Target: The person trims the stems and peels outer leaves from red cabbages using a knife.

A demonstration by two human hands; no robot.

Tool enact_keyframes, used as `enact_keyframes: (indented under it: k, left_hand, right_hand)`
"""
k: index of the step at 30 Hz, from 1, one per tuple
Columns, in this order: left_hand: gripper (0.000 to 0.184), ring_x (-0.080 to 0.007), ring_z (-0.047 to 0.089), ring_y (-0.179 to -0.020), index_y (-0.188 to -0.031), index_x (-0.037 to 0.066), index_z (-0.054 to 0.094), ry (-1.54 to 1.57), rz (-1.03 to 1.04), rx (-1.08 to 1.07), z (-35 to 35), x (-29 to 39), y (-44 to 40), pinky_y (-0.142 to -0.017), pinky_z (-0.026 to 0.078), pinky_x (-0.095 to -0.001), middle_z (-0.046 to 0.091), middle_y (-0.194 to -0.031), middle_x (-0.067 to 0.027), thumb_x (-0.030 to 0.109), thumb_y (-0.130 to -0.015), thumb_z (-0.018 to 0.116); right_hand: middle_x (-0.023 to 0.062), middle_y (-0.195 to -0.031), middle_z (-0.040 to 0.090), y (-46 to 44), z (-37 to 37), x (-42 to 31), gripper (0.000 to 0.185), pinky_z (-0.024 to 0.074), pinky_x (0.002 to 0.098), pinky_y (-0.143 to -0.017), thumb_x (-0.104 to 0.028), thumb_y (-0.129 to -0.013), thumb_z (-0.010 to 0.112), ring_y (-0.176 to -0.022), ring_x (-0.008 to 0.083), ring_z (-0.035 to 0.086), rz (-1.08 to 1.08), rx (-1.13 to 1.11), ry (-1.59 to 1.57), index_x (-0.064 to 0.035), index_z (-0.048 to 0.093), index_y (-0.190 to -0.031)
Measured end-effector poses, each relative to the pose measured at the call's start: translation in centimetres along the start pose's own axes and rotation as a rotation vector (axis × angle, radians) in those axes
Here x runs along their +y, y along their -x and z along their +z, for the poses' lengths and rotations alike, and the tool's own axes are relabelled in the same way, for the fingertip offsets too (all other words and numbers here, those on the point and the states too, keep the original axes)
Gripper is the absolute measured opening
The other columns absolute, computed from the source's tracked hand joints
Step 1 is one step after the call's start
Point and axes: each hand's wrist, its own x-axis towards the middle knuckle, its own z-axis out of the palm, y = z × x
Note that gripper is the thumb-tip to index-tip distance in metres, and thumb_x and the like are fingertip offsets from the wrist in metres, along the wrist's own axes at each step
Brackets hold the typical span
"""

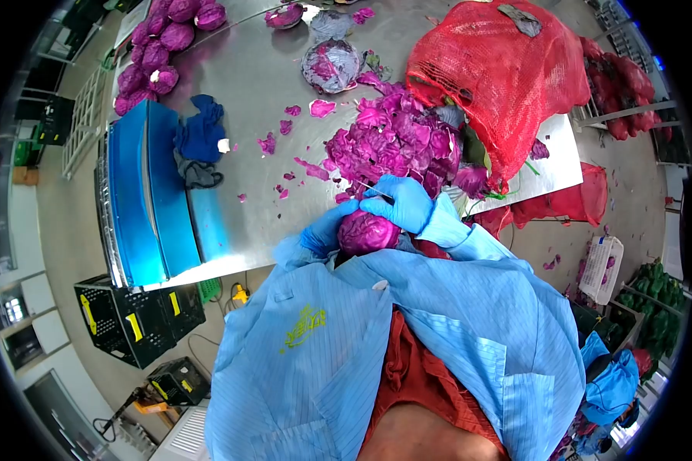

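Note:
My left hand point(327, 227), in a blue glove, is closed around the side of a peeled red cabbage point(367, 233) close to my body. My right hand point(401, 203), gloved too, grips a small knife point(374, 190) above the same cabbage. Only the thin blade and a bit of dark handle show. Just beyond my hands lies a heap of loose purple cabbage leaves point(396, 138) on the metal table point(257, 207). Farther back sits an unpeeled cabbage point(331, 66) with dull outer leaves.
A red mesh sack point(500, 73) stands right of the leaves. Several peeled cabbages point(155, 55) are piled at the back left. A blue box point(148, 192) and blue cloth point(201, 127) are on the left. Black crates point(134, 319) stand on the floor below.

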Motion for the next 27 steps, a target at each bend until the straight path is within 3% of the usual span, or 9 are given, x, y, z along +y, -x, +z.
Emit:
enact_keyframes:
  k: [1, 4, 13, 16, 20, 23, 24, 27]
  left_hand:
    - [0.061, -0.0243, 0.056, -0.115, -0.136, 0.005, 0.043, -0.018, 0.007, 0.003, -0.2, -0.2, -0.3, -0.103, 0.042, -0.0389, 0.054, -0.130, -0.0137, 0.040, -0.088, 0.059]
    - [0.062, -0.0240, 0.056, -0.115, -0.136, 0.006, 0.044, -0.060, -0.005, 0.006, 0.4, -0.4, -0.6, -0.102, 0.043, -0.0387, 0.054, -0.130, -0.0138, 0.042, -0.088, 0.059]
    - [0.052, -0.0236, 0.062, -0.104, -0.127, 0.005, 0.052, -0.104, -0.009, 0.123, 2.3, 0.5, -0.7, -0.096, 0.048, -0.0381, 0.061, -0.119, -0.0123, 0.035, -0.086, 0.063]
    - [0.049, -0.0233, 0.063, -0.102, -0.125, 0.005, 0.054, -0.085, -0.013, 0.129, 2.4, 0.3, -1.0, -0.095, 0.049, -0.0377, 0.062, -0.117, -0.0120, 0.033, -0.086, 0.062]
    - [0.047, -0.0225, 0.063, -0.101, -0.124, 0.004, 0.054, -0.248, 0.112, -0.004, 2.8, 0.9, -0.9, -0.093, 0.049, -0.0365, 0.063, -0.114, -0.0115, 0.031, -0.085, 0.062]
    - [0.047, -0.0218, 0.063, -0.100, -0.123, 0.003, 0.055, -0.204, 0.092, 0.007, 2.8, 1.1, -1.0, -0.092, 0.049, -0.0354, 0.063, -0.113, -0.0109, 0.030, -0.085, 0.062]
    - [0.049, -0.0232, 0.063, -0.102, -0.124, 0.003, 0.054, -0.130, 0.062, -0.005, 2.6, 0.9, -1.1, -0.094, 0.049, -0.0371, 0.062, -0.115, -0.0120, 0.033, -0.086, 0.062]
    - [0.050, -0.0249, 0.063, -0.105, -0.125, 0.004, 0.053, 0.102, 0.057, 0.179, 2.6, 0.3, -0.6, -0.097, 0.048, -0.0395, 0.062, -0.117, -0.0139, 0.038, -0.089, 0.059]
  right_hand:
    - [0.0141, -0.077, 0.063, 0.1, -0.2, -0.3, 0.037, 0.0475, 0.0376, -0.062, -0.040, -0.085, 0.065, -0.069, 0.0293, 0.062, 0.026, -0.017, 0.045, -0.0030, 0.068, -0.091]
    - [0.0168, -0.074, 0.060, 0.0, -0.2, -0.2, 0.050, 0.0453, 0.0441, -0.061, -0.053, -0.080, 0.065, -0.067, 0.0344, 0.060, 0.129, -0.012, -0.052, -0.0026, 0.066, -0.082]
    - [0.0176, -0.072, 0.058, 0.2, -0.2, 1.3, 0.029, 0.0456, 0.0424, -0.058, -0.029, -0.084, 0.064, -0.064, 0.0353, 0.059, -0.040, 0.094, -0.081, -0.0008, 0.062, -0.077]
    - [0.0166, -0.075, 0.062, 0.2, -0.5, 1.1, 0.023, 0.0483, 0.0395, -0.060, -0.022, -0.086, 0.062, -0.066, 0.0302, 0.063, 0.029, 0.057, -0.074, 0.0006, 0.065, -0.083]
    - [0.0119, -0.081, 0.069, 0.4, 0.2, 2.3, 0.024, 0.0524, 0.0329, -0.068, -0.017, -0.091, 0.057, -0.074, 0.0171, 0.066, 0.309, 0.051, -0.567, 0.0043, 0.067, -0.095]
    - [0.0098, -0.079, 0.069, 0.2, -1.1, -0.3, 0.026, 0.0503, 0.0284, -0.055, -0.020, -0.093, 0.057, -0.063, 0.0134, 0.063, 0.525, 0.112, -0.777, 0.0031, 0.069, -0.094]
    - [0.0084, -0.078, 0.068, 0.0, -1.5, 0.7, 0.028, 0.0420, 0.0240, -0.040, -0.024, -0.093, 0.058, -0.049, 0.0090, 0.055, 0.563, 0.055, -0.810, 0.0010, 0.068, -0.102]
    - [0.0094, -0.089, 0.067, -0.2, -1.9, 2.1, 0.034, 0.0333, 0.0212, -0.035, -0.024, -0.095, 0.054, -0.042, 0.0064, 0.044, 0.697, 0.210, -0.890, -0.0013, 0.060, -0.118]
